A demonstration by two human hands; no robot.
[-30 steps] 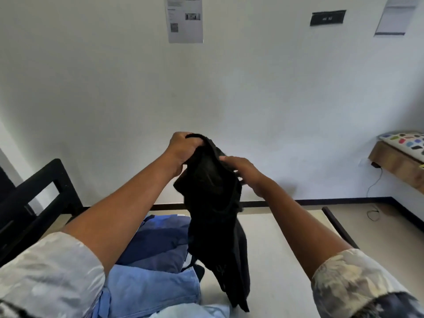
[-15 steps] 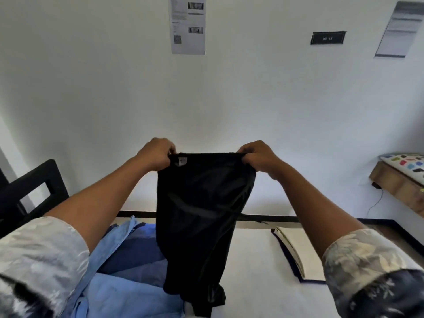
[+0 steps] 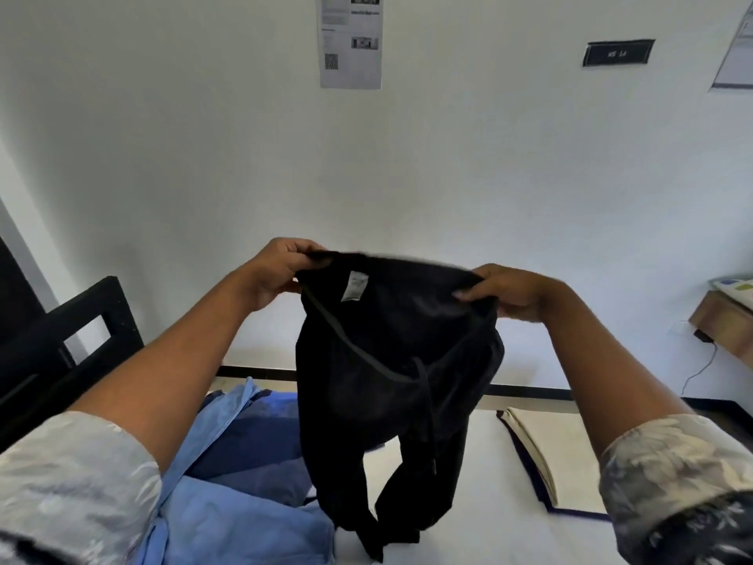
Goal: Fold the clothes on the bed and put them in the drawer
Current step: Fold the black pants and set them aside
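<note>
A pair of black shorts [image 3: 391, 360] hangs in the air over the bed, waistband up, a white label showing inside. My left hand [image 3: 281, 271] grips the waistband's left end and my right hand [image 3: 509, 291] grips its right end. The legs dangle down to the white bed sheet [image 3: 468, 503]. A heap of blue clothes [image 3: 244, 483] lies on the bed below my left arm. No drawer shows in this view.
A folded cream cloth with a dark border [image 3: 558, 454] lies on the bed at right. A black bed frame [image 3: 81, 348] stands at left. A wooden shelf [image 3: 725, 324] juts from the wall at far right. Papers hang on the white wall.
The shorts were bunched between my close-set hands; my hands have moved apart and stretched the waistband wide. Since half a second ago the waistband has tipped open, showing the label.
</note>
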